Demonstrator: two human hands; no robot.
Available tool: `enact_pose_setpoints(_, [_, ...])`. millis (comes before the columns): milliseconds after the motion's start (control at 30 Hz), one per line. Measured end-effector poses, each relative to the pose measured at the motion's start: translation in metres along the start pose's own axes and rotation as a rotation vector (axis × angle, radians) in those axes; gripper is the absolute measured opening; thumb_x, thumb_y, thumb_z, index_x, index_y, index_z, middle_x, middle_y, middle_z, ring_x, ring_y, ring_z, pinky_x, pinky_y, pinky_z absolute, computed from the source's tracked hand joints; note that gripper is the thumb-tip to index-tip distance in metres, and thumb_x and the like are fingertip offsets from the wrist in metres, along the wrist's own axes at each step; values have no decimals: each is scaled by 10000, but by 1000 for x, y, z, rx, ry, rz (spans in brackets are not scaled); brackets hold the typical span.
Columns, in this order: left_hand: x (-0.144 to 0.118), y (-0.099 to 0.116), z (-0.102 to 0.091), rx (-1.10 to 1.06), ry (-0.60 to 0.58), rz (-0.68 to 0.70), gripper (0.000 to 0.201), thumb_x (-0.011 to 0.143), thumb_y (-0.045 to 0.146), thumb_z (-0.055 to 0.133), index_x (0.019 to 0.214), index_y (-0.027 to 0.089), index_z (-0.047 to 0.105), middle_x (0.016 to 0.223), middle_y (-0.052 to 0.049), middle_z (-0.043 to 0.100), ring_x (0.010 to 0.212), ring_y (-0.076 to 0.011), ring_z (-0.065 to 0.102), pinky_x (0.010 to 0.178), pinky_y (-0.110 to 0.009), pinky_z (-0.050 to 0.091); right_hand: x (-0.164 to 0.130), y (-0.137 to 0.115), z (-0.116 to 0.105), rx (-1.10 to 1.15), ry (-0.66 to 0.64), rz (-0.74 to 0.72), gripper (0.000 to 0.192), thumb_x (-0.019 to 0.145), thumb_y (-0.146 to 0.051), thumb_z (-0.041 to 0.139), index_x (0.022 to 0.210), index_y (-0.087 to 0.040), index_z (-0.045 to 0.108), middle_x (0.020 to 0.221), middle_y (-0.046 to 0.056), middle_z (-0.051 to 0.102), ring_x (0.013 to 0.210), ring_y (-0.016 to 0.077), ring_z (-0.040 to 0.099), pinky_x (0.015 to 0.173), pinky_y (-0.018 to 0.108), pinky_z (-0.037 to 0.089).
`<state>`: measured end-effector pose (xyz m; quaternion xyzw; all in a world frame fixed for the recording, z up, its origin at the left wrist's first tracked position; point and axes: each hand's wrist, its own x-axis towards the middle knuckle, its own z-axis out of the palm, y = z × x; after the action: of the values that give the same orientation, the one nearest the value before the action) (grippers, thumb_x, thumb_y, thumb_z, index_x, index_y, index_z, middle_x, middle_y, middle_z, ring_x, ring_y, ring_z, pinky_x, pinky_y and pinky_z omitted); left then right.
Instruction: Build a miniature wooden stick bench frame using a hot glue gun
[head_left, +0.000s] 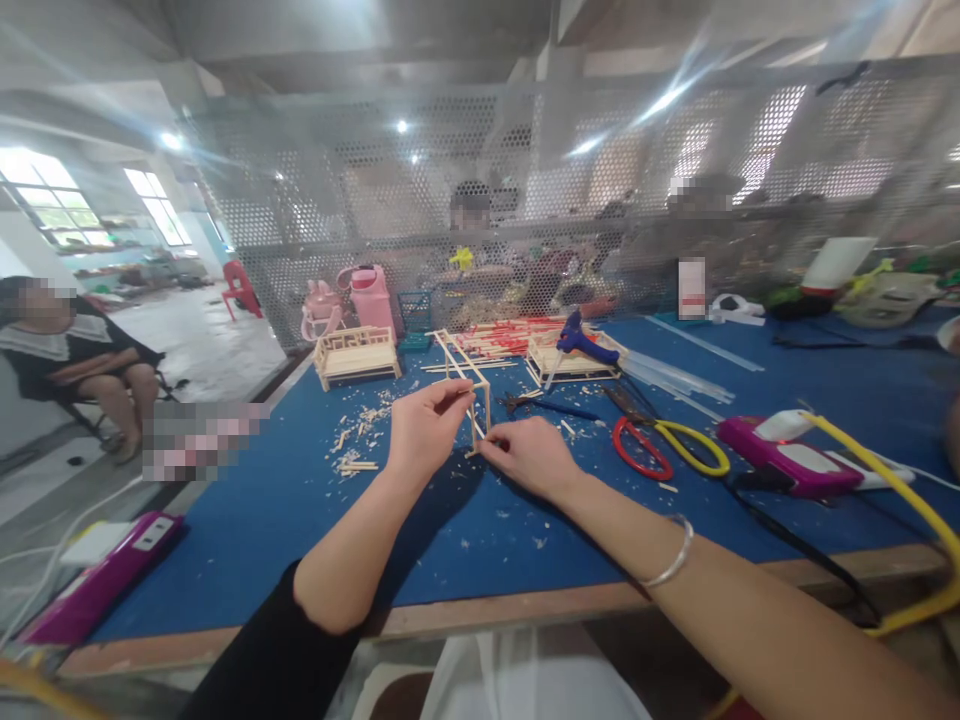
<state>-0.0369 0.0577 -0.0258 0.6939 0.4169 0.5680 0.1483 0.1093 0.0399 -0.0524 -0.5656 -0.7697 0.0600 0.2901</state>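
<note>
above the blue table (247, 500), the left hand (424, 428) pinched the stick frame's (466, 382) upper rail while the right hand (529, 455) gripped its lower corner; seemingly mid-assembly, it likely needed steady alignment next.

Our right hand (529, 455) covers the lower corner of the stick frame (465, 385). People behind the mesh screen (525, 200) blur out; the yellow hose (900, 480) leaves frame right.

A craft workshop: blue worktable (300, 500) with glue gun (581, 341), scissors (667, 447), wooden miniature furniture (356, 355).
</note>
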Motion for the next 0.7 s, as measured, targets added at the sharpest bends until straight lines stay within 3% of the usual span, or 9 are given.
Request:
enact_pose_setpoints(100, [0,0,0,-2,-14,-3,141,720,206,654,831,186,739,822,-27,760,766,-184,705,747,-299,564,3,14,-6,268,188,100,242,749,-273,477,585,-178,627,571,17,635,572,147,562,584,246,387])
enact_pose_setpoints(167, [-1,-1,1,-4,-14,-7,143,723,214,652,834,185,739,827,-29,759,769,-187,704,740,-302,563,7,21,-6,326,220,157,200,715,-241,444,623,-176,609,558,0,601,554,136,534,565,237,387])
enact_pose_setpoints(367, [-1,-2,2,-37,-4,-41,157,728,241,647,841,178,735,829,-34,759,763,-188,703,732,-300,562,10,25,5,409,104,184,239,595,-166,472,795,-189,601,502,-74,531,449,104,464,505,213,382])
enact_pose_setpoints(700, [-4,-4,1,-77,-21,-41,189,712,238,639,872,167,710,797,-42,751,709,-176,701,693,-295,573,5,11,2,370,46,0,277,683,-216,528,952,-195,589,673,-40,562,548,114,467,574,234,380])
